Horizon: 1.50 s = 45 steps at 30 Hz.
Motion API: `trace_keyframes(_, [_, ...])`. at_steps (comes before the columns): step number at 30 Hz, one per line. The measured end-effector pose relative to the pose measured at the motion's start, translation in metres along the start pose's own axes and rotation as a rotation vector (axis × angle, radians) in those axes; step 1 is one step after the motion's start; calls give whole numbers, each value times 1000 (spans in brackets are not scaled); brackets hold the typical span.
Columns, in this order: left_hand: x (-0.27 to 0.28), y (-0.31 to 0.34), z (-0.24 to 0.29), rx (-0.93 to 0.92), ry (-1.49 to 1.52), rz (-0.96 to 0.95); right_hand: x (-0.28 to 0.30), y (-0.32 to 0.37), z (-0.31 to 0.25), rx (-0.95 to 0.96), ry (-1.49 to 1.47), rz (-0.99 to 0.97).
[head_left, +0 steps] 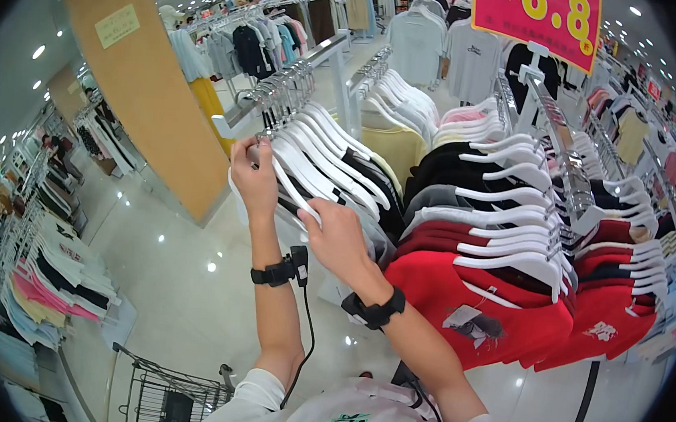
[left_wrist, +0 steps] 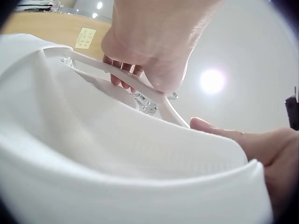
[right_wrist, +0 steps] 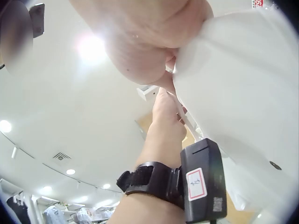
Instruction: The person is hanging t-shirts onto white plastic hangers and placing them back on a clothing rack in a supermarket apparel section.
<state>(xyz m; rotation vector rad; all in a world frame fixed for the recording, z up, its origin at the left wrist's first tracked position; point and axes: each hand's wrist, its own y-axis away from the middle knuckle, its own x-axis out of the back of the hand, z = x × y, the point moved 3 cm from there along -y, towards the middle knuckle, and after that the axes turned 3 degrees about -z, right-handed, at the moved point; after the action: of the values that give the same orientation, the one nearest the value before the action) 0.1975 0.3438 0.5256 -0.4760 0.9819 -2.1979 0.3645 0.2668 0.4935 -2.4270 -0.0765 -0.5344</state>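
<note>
At the end of a rack, my left hand point(head_left: 255, 181) grips a white hanger point(head_left: 288, 181) near its hook; in the left wrist view, fingers of the left hand point(left_wrist: 149, 46) curl round the hanger point(left_wrist: 126, 76). A white shirt point(left_wrist: 117, 149) hangs on it. My right hand point(head_left: 337, 239) is at the hanger's lower shoulder end, where the left wrist view shows the right hand point(left_wrist: 271, 149) pinching the shirt's shoulder, thumb on top. In the right wrist view the right hand point(right_wrist: 154, 42) touches the white shirt point(right_wrist: 233, 93); its fingertips are mostly hidden.
Black garments on white hangers point(head_left: 372, 186) crowd the rack beside my hands. Red shirts point(head_left: 482, 304) hang to the right beneath a red price sign point(head_left: 536, 19). A pillar point(head_left: 149, 74) stands at left, a wire cart point(head_left: 169, 393) lower left, and another clothes rack point(head_left: 60, 267) farther left.
</note>
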Motion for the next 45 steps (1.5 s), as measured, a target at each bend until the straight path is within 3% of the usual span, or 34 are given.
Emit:
trace_keyframes(4, [4, 7, -31, 55, 95, -9, -6, 1, 18, -54, 1, -174])
trace_keyframes(7, [5, 4, -20, 8, 21, -51, 13, -4, 26, 35, -56, -136])
trace_keyframes(9, [5, 5, -10, -43, -78, -67, 37, -20, 35, -44, 4, 95])
trace_keyframes(11, [-2, 7, -3, -89, -65, -87, 52, -30, 48, -96, 115, 182])
trace_keyframes(15, [-13, 16, -6, -13, -203, -181, 52, -18, 69, -154, 277, 100])
trace_keyframes(23, [-5, 8, -13, -113, -113, -188, 32, -1, 78, -132, 274, 122])
trace_keyframes(26, [3, 15, -20, -108, -122, -188, 25, 4, 74, -128, 304, 28])
trace_keyframes(29, [2, 12, -19, -118, -130, -196, 28, 9, 54, 5, 281, 201])
trace_keyframes(32, [-6, 2, -6, -102, -38, -208, 31, -1, 51, 30, 335, 167])
trace_keyframes(34, [-6, 2, -6, -118, -60, -179, 30, -6, 59, -93, 381, 32])
trace_keyframes(37, [-3, 7, -16, -161, -62, -137, 24, -1, 61, -197, 527, -18])
trace_keyframes(39, [-1, 10, -14, -129, -52, -182, 25, 1, 61, -186, 533, -1])
trace_keyframes(43, [-1, 15, -17, -115, -43, -207, 18, -4, 91, -165, 432, -211])
trace_keyframes(45, [7, 16, -18, -117, -27, -171, 21, -4, 72, -201, 511, -271])
